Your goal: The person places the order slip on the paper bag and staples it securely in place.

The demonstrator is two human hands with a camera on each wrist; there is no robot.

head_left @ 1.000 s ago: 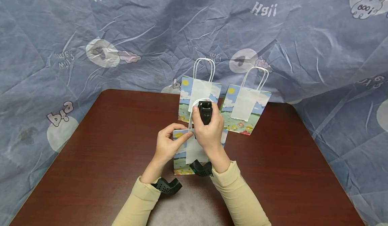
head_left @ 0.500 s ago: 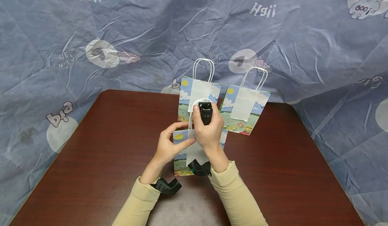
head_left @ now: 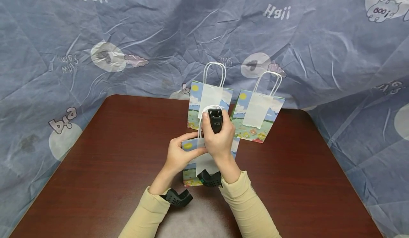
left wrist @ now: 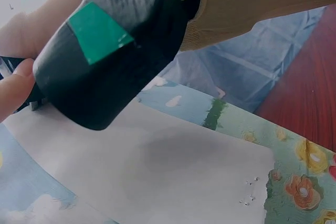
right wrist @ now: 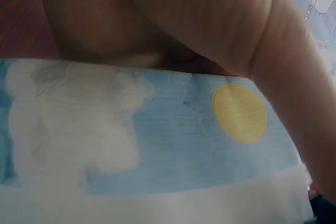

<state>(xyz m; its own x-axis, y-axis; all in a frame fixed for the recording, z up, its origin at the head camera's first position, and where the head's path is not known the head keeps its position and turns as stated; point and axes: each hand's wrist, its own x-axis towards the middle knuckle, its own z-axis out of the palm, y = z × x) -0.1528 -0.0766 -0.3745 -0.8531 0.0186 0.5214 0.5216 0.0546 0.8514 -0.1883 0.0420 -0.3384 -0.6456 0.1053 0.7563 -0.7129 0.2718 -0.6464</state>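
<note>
My right hand (head_left: 220, 140) grips a black stapler (head_left: 215, 120) upright at the top edge of the front paper bag (head_left: 189, 166). This bag has a sky, sun and flower print and white twisted handles (head_left: 200, 128). Over its face hangs a strip of white paper (head_left: 204, 163), and the left wrist view shows its torn-looking end with small shiny marks. My left hand (head_left: 179, 153) pinches the bag's top edge and paper, thumb in front and fingers behind. Close up in the right wrist view, the left hand (right wrist: 283, 51) crosses the rim beside the yellow sun. The stapler's lower end is hidden.
Two similar paper bags stand behind, one at the middle (head_left: 194, 105) and one at the right (head_left: 268, 124), each with a white strip on its face. The dark red wooden table (head_left: 127, 142) meets a blue printed cloth (head_left: 153, 28) at the back.
My left thumb has moved from the bag's rim down and right onto the white paper. The right hand keeps its grip on the stapler at the same spot.
</note>
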